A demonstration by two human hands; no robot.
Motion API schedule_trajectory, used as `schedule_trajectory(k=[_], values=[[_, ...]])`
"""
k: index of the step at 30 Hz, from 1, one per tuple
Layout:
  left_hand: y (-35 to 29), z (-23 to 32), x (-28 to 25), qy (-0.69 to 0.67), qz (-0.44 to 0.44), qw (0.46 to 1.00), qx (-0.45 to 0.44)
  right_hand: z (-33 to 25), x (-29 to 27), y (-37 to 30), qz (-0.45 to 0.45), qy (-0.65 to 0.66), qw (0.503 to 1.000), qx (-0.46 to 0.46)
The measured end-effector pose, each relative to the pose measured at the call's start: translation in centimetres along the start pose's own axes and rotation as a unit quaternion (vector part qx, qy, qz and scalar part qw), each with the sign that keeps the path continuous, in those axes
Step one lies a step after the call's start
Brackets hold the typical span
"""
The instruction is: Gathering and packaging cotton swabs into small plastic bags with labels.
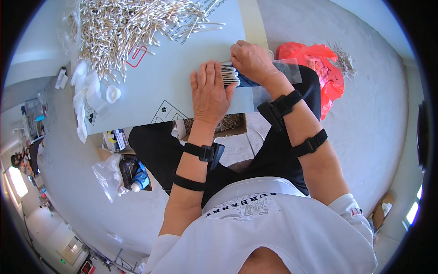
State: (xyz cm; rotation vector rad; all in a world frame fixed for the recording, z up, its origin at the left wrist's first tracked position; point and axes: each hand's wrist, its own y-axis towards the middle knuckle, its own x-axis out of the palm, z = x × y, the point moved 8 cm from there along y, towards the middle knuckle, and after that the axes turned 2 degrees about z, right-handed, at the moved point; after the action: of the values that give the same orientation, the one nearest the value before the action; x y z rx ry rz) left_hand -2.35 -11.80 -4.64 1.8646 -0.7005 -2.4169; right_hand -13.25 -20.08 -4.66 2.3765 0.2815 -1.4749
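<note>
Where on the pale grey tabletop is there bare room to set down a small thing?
The pale grey tabletop is bare between the heap of white-tipped cotton swabs, the small round white object and the left hand; also between the heap's stray swabs and the right hand. Crowded: far left, under the heap, and between the hands.

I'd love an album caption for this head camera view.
Left hand and curled right hand flank a bunch of swabs, with a loose heap beyond.
</note>
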Motion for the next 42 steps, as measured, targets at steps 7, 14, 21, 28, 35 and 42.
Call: schedule_trajectory(k=[7, 14, 21, 28, 35, 42], values=[[0.1, 0.4, -0.5, 0.001, 0.011, 1.0, 0.018, 0.2, 0.1, 0.1, 0.022, 0.025, 0.999, -0.016], [0.2, 0.8, -0.5, 0.015, 0.013, 0.999, 0.036, -0.4, -0.4, 0.2, 0.042, 0.016, 0.996, -0.083], [0.2, 0.8, -0.1, 0.005, 0.003, 0.999, 0.032, -0.9, -0.1, 0.2, 0.013, -0.005, 0.997, -0.076], [0.7, 0.3, -0.5, 0.006, 0.016, 0.999, 0.04, -1.0, 0.0, 0.7, 0.01, -0.026, 0.994, -0.11], [1.3, 0.3, -0.1, 0.003, -0.007, 1.0, 0.001, -0.6, -0.4, 0.6, -0.024, 0.015, 0.996, -0.09], [1.2, -0.9, -0.6, -0.011, 0.019, 1.0, -0.003, -0.9, -1.9, -1.3, 0.004, 0.131, 0.991, -0.032]])
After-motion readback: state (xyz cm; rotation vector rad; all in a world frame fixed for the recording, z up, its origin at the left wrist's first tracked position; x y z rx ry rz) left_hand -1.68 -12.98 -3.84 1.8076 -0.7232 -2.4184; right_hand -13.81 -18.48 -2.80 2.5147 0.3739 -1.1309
